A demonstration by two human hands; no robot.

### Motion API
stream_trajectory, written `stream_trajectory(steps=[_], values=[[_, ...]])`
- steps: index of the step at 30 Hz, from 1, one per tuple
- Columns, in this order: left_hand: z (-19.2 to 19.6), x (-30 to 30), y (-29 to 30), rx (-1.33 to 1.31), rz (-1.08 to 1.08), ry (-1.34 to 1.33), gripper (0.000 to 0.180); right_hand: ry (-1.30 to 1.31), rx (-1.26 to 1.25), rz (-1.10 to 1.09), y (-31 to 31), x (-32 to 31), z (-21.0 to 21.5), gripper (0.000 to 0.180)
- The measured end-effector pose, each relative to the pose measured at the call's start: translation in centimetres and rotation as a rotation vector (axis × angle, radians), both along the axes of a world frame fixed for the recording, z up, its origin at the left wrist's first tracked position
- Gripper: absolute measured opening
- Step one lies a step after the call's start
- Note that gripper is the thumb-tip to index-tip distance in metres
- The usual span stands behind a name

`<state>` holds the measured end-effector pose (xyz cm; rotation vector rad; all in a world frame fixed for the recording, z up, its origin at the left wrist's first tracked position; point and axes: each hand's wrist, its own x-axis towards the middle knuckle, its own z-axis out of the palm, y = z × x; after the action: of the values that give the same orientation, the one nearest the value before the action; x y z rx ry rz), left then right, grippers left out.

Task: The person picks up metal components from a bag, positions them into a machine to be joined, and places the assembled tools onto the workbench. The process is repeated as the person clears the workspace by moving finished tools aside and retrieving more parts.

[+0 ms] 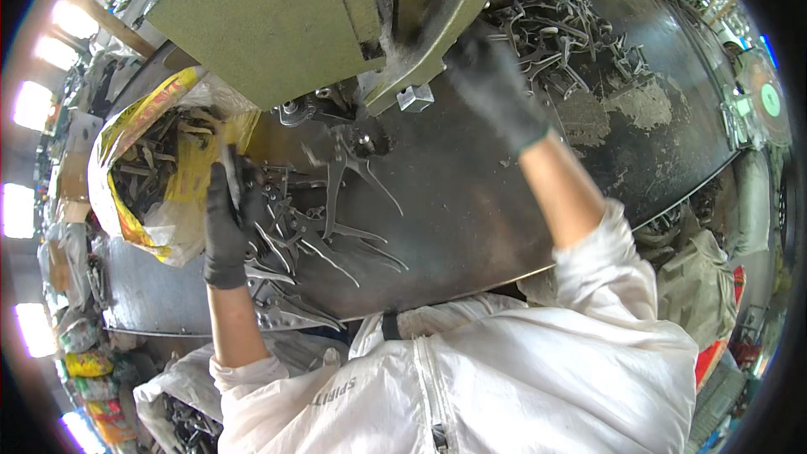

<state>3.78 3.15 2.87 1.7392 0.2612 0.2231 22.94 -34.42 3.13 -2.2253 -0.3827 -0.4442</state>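
Press (269, 25): 11 to 12 o'clock, green, over the table (487, 219).
Bag (176, 227): 9 to 10 o'clock, yellow and clear, mouth open, metal parts inside.
Handles (334, 181): 10 o'clock of centre, below press, legs splayed.
Near pile (282, 231): 8 o'clock, loose metal handles.
Far pile (555, 34): 1 to 2 o'clock.
Left hand (227, 231): 9 o'clock, between bag and near pile — blurred strip (233, 160) by fingertips, can't tell if gripped.
Right hand (496, 88): 1 o'clock, near far pile — blurred, can't tell grip.

Right hand (498, 91) blurred, its grip hard to tell
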Motion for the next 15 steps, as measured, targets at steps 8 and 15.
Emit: stream_trajectory(steps=[8, 15], values=[[-3.9, 0.4, -9.8, 0.218, -0.475, -0.028, 0.042, 0.083, -0.688, -0.264, -14.6, 15.5, -7.0, 0.040], [-0.3, 3.6, -12.0, -0.165, -0.320, 0.290, 0.041, 0.152, -0.412, -0.248, -12.2, 12.8, -7.4, 0.064]])
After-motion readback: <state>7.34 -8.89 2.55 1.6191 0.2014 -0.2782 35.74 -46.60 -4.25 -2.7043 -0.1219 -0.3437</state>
